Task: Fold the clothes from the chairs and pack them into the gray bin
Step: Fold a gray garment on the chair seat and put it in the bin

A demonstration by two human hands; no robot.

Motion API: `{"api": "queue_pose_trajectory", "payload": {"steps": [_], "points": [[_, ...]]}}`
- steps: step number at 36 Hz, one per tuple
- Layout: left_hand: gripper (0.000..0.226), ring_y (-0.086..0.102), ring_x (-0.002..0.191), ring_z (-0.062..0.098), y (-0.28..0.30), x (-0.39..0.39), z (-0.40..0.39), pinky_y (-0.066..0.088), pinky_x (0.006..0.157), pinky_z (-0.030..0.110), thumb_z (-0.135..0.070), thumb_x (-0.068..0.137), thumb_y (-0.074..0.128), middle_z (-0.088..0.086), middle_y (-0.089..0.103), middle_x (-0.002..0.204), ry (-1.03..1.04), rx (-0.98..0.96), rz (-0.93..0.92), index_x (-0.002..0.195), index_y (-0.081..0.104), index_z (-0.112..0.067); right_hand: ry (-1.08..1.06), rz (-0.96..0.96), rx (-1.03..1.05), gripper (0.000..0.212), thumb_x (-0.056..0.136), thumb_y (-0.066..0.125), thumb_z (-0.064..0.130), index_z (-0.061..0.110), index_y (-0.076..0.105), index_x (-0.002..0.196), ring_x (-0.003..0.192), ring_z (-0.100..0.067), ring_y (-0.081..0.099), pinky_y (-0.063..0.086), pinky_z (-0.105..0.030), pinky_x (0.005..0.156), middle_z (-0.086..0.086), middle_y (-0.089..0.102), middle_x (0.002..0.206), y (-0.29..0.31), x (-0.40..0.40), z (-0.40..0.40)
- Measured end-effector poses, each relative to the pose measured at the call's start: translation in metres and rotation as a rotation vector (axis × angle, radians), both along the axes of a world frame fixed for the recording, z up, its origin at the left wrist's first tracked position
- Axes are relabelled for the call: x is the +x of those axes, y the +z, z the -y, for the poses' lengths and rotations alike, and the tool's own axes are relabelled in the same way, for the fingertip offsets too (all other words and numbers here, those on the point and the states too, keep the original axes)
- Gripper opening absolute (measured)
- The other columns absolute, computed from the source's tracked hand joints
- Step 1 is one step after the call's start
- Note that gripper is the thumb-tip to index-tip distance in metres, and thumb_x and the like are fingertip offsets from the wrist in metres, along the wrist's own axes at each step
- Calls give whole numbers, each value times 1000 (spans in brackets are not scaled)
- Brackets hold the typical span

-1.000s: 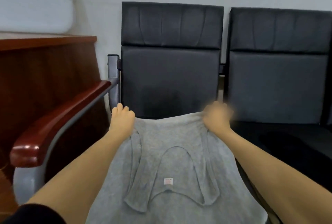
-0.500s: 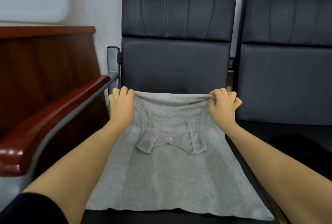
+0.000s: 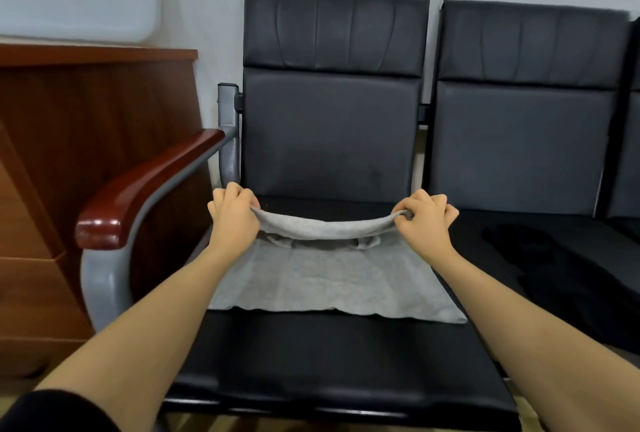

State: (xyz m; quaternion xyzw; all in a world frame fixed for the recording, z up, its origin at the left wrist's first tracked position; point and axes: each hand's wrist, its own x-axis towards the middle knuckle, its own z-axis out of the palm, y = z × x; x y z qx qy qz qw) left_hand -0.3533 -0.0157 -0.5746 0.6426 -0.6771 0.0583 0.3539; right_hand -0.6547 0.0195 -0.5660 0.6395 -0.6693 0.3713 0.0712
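Both hands, left hand (image 3: 232,220) and right hand (image 3: 426,220), pinch gray garment (image 3: 322,279) corners.

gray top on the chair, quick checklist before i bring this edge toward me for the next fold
1. Left hand grips the far left corner of the gray top: ok.
2. Right hand pinches the far right corner: ok.
3. Held edge lifted level between both hands: ok, though it sags slightly in the middle.
4. Near hem lies flat on the chair seat: ok, slightly wavy.
5. Straps tucked flat under the lifted edge: cannot tell, mostly hidden.
6. Gray bin within reach: cannot tell, not in view.
7. Black garment on the next seat lies apart from the fold: ok.
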Motion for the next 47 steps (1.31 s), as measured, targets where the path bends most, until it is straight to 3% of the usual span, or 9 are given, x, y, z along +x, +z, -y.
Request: {"api": "queue_pose_trajectory", "payload": {"steps": [12, 16, 19, 22, 27, 34, 37, 41, 47], "points": [[27, 55, 92, 32, -36, 11, -67, 33, 80, 35, -20, 89, 45, 8, 60, 80, -61, 307, 171, 64, 54, -16, -131, -165, 321, 32, 87, 47, 24, 13, 44, 56, 96, -23, 37, 19, -35, 88, 0, 48, 83, -37, 9, -64], [35, 58, 92, 31, -43, 5, -73, 36, 83, 33, -33, 93, 38, 10, 66, 97, 10, 379, 304, 86, 65, -11, -116, -294, 417, 31, 89, 41, 27, 10, 55, 67, 89, -22, 47, 27, -37, 99, -2, 52, 81, -43, 25, -61], [34, 53, 105, 29, -51, -1, -70, 36, 90, 37, -34, 94, 38, 9, 59, 115, -14, 383, 338, 106, 60, -12, 104, -227, 458, 27, 93, 43, 20, 7, 65, 101, 108, -31, 54, 36, -35, 96, -9, 59, 118, -49, 39, -48], [46, 34, 129, 28, -58, -5, -67, 25, 103, 45, -44, 97, 29, 4, 40, 142, -90, 571, 373, 134, 44, -21, 293, -228, 557, 42, 99, 42, 23, 9, 45, 138, 131, -29, 40, 30, -35, 107, -9, 40, 147, -55, 55, -40], [56, 4, 145, 29, -59, -1, -65, 8, 112, 55, -53, 98, 21, -5, 4, 159, -110, 776, 320, 150, 12, -33, 321, -323, 603, 43, 102, 34, 32, 15, 43, 140, 131, -27, 40, 32, -35, 107, -6, 40, 147, -66, 64, -32], [39, 41, 119, 31, -42, 3, -61, 27, 102, 58, -40, 99, 24, 1, 50, 120, -68, 671, 206, 106, 56, -19, 184, -424, 476, 35, 100, 33, 37, 15, 52, 80, 94, -29, 57, 36, -34, 77, -8, 63, 103, -56, 71, -16], [28, 40, 114, 32, -46, 7, -57, 32, 97, 53, -29, 100, 28, 2, 44, 103, -54, 615, 180, 94, 51, -15, 167, -473, 407, 28, 99, 36, 33, 16, 51, 82, 93, -27, 58, 35, -34, 79, -6, 62, 101, -60, 76, -14], [28, 37, 120, 36, -59, 9, -47, 33, 98, 48, -14, 95, 39, 13, 39, 129, 169, 487, 181, 121, 46, -5, 160, -455, 307, 25, 99, 37, 25, 11, 57, 92, 95, -28, 55, 36, -35, 82, -7, 60, 101, -71, 75, -7], [40, 38, 121, 35, -75, 14, -34, 31, 101, 42, -28, 96, 42, 18, 39, 132, 344, 460, 156, 125, 44, -1, 283, -373, 241, 31, 97, 45, 21, 10, 55, 124, 112, -29, 47, 35, -36, 92, -6, 54, 125, -88, 67, 9]]}}
